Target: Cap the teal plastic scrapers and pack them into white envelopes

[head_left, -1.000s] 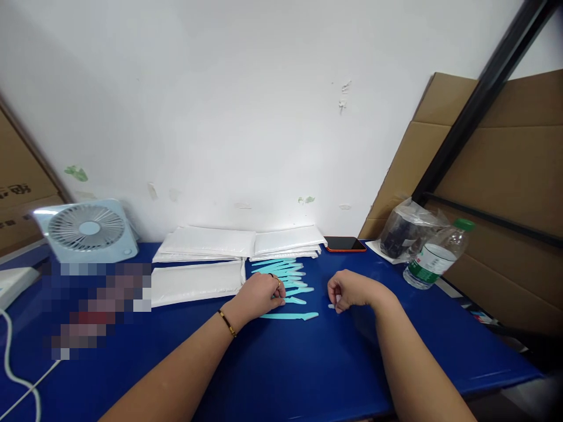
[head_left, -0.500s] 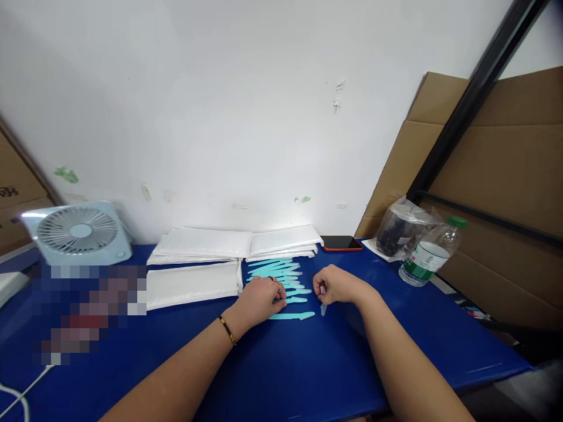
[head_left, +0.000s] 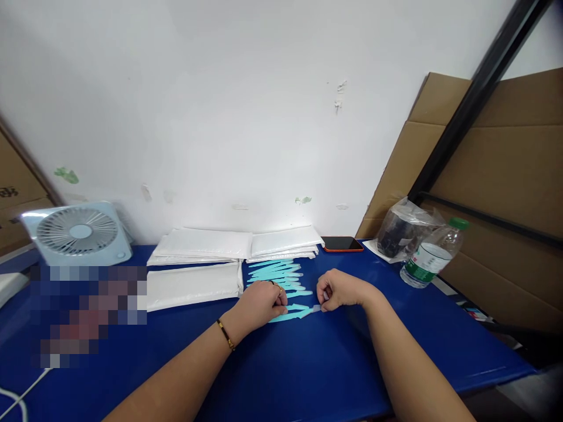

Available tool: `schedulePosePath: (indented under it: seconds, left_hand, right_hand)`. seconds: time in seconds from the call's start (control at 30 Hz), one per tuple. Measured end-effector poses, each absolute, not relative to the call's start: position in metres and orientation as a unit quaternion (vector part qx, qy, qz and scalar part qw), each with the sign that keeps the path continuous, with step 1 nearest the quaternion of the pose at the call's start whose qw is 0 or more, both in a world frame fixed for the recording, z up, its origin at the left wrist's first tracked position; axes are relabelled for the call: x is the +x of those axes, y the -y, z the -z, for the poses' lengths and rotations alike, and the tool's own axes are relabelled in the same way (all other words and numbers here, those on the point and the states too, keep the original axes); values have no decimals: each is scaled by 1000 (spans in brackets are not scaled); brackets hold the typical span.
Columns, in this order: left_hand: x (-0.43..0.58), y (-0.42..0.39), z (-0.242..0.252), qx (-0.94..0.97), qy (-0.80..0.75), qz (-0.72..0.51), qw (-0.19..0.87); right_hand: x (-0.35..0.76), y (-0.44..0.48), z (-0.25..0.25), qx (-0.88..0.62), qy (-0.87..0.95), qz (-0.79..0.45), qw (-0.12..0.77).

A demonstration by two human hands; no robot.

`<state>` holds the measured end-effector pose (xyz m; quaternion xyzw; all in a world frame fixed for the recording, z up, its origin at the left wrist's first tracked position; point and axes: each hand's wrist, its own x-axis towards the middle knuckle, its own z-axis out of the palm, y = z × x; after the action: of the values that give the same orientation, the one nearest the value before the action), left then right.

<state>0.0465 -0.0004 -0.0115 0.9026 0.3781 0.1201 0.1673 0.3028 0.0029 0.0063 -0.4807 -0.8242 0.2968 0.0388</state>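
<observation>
Several teal eyebrow razors (head_left: 275,269) lie side by side on the blue table. My left hand (head_left: 260,303), with a ring and a bracelet, is pinched on one teal eyebrow razor (head_left: 298,308) whose head points right. Another teal razor (head_left: 288,317) lies just in front, near my left fingertips; its handle end is hidden by the hand. The fingers of my right hand (head_left: 336,290) are closed on a small translucent blade cap (head_left: 317,308). That cap is at the razor's head; whether it is around the blade or only touching it, I cannot tell.
Flat white packages (head_left: 197,286) are stacked behind and left of the razors. A phone (head_left: 342,244) lies by the wall. To the right stand a bagged dark container (head_left: 393,231) and a water bottle (head_left: 426,264); a small fan (head_left: 81,231) is at far left.
My left hand has lifted or shifted the razor's head towards the cap. In my right hand the cap has turned from pointing down to pointing left, and now meets the razor's head.
</observation>
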Motion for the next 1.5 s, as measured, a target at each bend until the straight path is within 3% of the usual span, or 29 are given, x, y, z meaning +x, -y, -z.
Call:
schedulePosePath:
  seconds: [0.47, 1.27, 1.5]
  left_hand:
    - [42, -5, 8, 898, -403, -110, 140]
    - [56, -4, 20, 904, -385, -137, 124]
    - [55, 3, 19, 909, -378, -169, 43]
  right_hand:
    - [291, 0, -9, -504, 837, -201, 71]
    - [280, -9, 5, -440, 843, -280, 133]
    - [288, -9, -2, -458, 835, -234, 195]
